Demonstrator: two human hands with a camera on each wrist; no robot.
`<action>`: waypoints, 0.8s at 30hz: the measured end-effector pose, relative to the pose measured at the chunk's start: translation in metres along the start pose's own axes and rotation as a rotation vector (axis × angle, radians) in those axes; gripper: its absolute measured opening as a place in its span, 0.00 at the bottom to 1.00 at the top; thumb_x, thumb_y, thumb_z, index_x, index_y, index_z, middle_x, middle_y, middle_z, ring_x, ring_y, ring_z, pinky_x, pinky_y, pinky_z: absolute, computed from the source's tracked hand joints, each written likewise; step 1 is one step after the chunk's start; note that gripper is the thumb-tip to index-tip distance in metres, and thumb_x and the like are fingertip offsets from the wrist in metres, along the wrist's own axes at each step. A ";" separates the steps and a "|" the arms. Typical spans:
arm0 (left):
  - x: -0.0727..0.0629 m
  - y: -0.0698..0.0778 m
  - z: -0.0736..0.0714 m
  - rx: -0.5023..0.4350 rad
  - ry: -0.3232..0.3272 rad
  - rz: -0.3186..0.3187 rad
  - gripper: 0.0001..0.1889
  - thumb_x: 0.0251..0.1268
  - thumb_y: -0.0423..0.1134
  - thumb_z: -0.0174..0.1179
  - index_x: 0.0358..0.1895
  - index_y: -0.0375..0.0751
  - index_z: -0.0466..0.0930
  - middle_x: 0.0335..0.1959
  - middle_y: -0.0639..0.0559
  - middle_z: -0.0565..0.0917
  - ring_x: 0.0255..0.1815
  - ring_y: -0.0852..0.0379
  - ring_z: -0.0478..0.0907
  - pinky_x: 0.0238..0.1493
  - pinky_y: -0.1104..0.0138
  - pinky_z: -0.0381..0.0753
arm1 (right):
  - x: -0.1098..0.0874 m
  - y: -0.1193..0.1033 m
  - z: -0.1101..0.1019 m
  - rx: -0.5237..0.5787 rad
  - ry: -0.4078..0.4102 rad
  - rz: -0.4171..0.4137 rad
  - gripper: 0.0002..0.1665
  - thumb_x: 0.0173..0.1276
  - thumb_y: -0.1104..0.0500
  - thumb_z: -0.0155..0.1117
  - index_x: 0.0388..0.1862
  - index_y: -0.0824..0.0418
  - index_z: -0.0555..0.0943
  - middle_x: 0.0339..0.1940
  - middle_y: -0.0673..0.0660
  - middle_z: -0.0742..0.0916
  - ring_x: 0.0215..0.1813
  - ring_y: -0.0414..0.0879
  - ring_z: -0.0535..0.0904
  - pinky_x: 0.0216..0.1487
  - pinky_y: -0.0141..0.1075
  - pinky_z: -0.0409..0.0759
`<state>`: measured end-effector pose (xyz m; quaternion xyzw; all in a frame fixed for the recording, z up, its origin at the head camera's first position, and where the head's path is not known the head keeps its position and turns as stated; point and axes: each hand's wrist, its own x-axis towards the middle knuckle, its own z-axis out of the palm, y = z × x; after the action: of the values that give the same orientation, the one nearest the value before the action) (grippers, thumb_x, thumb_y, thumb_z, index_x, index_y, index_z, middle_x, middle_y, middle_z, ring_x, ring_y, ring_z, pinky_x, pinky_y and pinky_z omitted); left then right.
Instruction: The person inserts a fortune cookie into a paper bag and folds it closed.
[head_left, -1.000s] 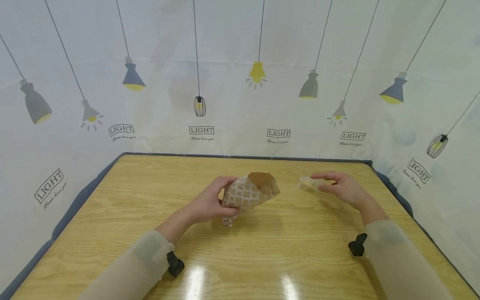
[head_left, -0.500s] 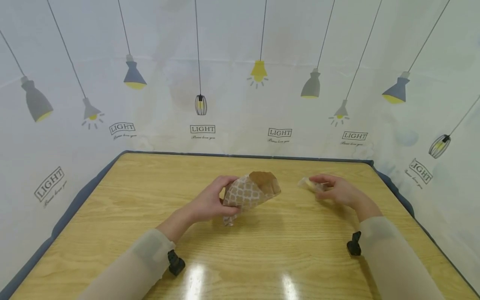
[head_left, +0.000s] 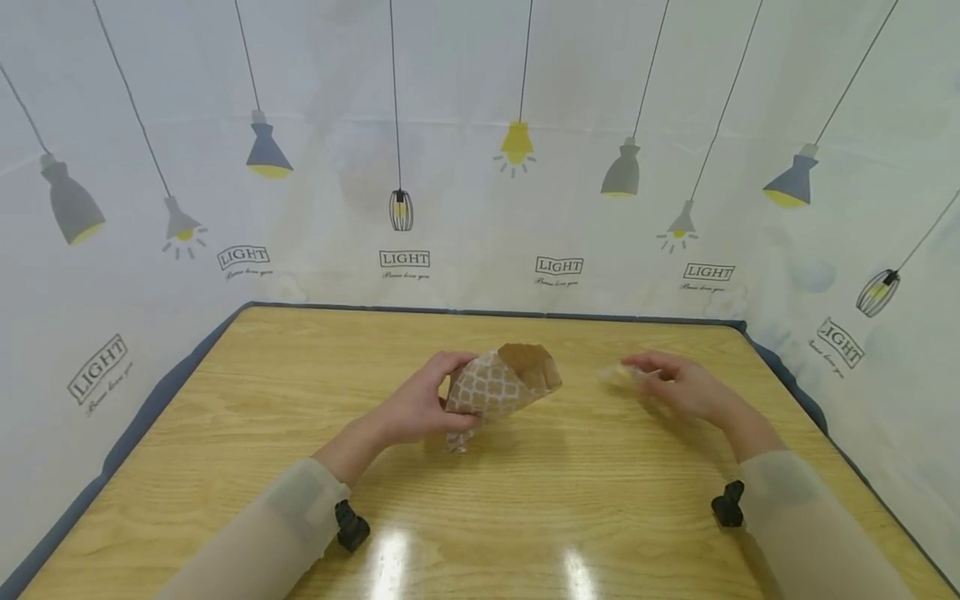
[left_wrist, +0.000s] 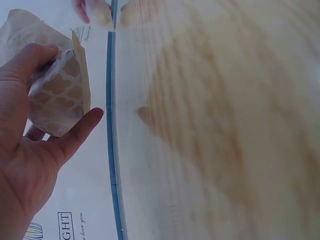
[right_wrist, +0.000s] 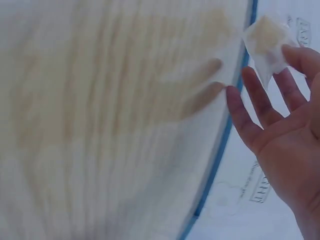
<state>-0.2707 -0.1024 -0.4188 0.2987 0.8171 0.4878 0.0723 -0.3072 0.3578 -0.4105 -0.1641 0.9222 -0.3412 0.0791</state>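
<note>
My left hand (head_left: 416, 404) grips a brown paper bag (head_left: 486, 390) with a white lattice pattern, thumb on the near side and fingers behind. The bag is tilted over the table, its mouth open toward the right. In the left wrist view the patterned bag (left_wrist: 57, 95) sits between thumb and fingers. To the right, my right hand (head_left: 686, 385) pinches a small clear plastic packet with something pale yellow inside, blurred in the head view. The right wrist view shows this packet (right_wrist: 270, 40) between thumb and fingers, the little finger (right_wrist: 242, 112) close over the tabletop.
Both hands work over a glossy wooden table (head_left: 300, 383) with a dark blue edge strip (head_left: 360, 308). A white backdrop (head_left: 465, 175) printed with hanging lamps stands behind and at both sides. Black wrist cameras, such as the left one (head_left: 351, 527), hang below the sleeves.
The right hand and forearm shift slightly, last to the right, and the packet changes its tilt and blurs. The left hand and the paper bag stay in place.
</note>
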 end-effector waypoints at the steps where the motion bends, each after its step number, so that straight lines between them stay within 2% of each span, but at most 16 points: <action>1: 0.000 0.000 0.000 0.000 0.000 0.001 0.44 0.66 0.33 0.79 0.82 0.44 0.65 0.72 0.40 0.70 0.68 0.43 0.73 0.53 0.61 0.93 | -0.003 -0.003 0.000 0.028 -0.002 -0.015 0.29 0.90 0.48 0.56 0.83 0.55 0.73 0.82 0.68 0.74 0.68 0.65 0.83 0.58 0.52 0.90; 4: 0.001 0.000 0.001 -0.004 -0.002 0.002 0.44 0.66 0.33 0.79 0.82 0.45 0.65 0.72 0.40 0.70 0.68 0.43 0.73 0.53 0.62 0.93 | -0.012 -0.012 -0.001 0.141 -0.015 -0.036 0.30 0.92 0.47 0.53 0.85 0.54 0.71 0.86 0.68 0.69 0.69 0.67 0.84 0.55 0.49 0.93; 6: 0.002 0.000 0.001 -0.007 -0.004 0.000 0.44 0.66 0.33 0.79 0.82 0.45 0.66 0.72 0.40 0.70 0.68 0.43 0.73 0.53 0.62 0.93 | -0.017 -0.019 0.001 0.185 -0.016 -0.058 0.29 0.92 0.48 0.53 0.85 0.55 0.71 0.85 0.68 0.70 0.67 0.60 0.87 0.54 0.45 0.93; 10: 0.002 0.001 0.003 -0.012 -0.007 -0.002 0.44 0.66 0.33 0.78 0.82 0.44 0.66 0.72 0.39 0.69 0.68 0.43 0.72 0.53 0.62 0.93 | -0.025 -0.031 0.007 0.224 0.008 -0.072 0.28 0.86 0.51 0.64 0.80 0.55 0.76 0.78 0.66 0.78 0.56 0.52 0.90 0.51 0.43 0.92; 13: 0.002 0.001 0.003 -0.010 -0.009 -0.001 0.43 0.67 0.33 0.78 0.82 0.45 0.65 0.72 0.39 0.69 0.68 0.43 0.72 0.53 0.62 0.93 | -0.028 -0.040 0.013 0.232 0.037 -0.072 0.28 0.81 0.53 0.71 0.76 0.55 0.80 0.65 0.64 0.86 0.49 0.55 0.89 0.48 0.44 0.92; 17: 0.002 0.002 0.004 -0.011 -0.011 -0.003 0.44 0.67 0.32 0.78 0.83 0.45 0.65 0.72 0.40 0.69 0.68 0.43 0.72 0.53 0.62 0.93 | -0.033 -0.052 0.018 0.217 0.099 -0.096 0.25 0.82 0.55 0.70 0.74 0.58 0.82 0.49 0.62 0.92 0.43 0.54 0.89 0.43 0.43 0.92; 20: 0.001 0.002 0.004 -0.011 -0.011 -0.007 0.44 0.67 0.32 0.78 0.83 0.45 0.65 0.72 0.40 0.69 0.68 0.43 0.72 0.54 0.61 0.93 | -0.036 -0.061 0.019 0.177 0.164 -0.099 0.23 0.82 0.53 0.70 0.71 0.56 0.84 0.46 0.56 0.91 0.36 0.50 0.88 0.35 0.40 0.89; 24: 0.001 0.002 0.004 -0.008 -0.009 -0.011 0.44 0.67 0.33 0.78 0.83 0.45 0.65 0.73 0.39 0.69 0.69 0.43 0.72 0.54 0.61 0.93 | -0.040 -0.075 0.020 0.116 0.251 -0.100 0.23 0.80 0.52 0.72 0.71 0.52 0.85 0.40 0.53 0.89 0.29 0.44 0.82 0.25 0.36 0.80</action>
<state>-0.2695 -0.0983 -0.4187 0.2962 0.8165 0.4892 0.0799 -0.2461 0.3065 -0.3746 -0.1611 0.8941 -0.4154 -0.0448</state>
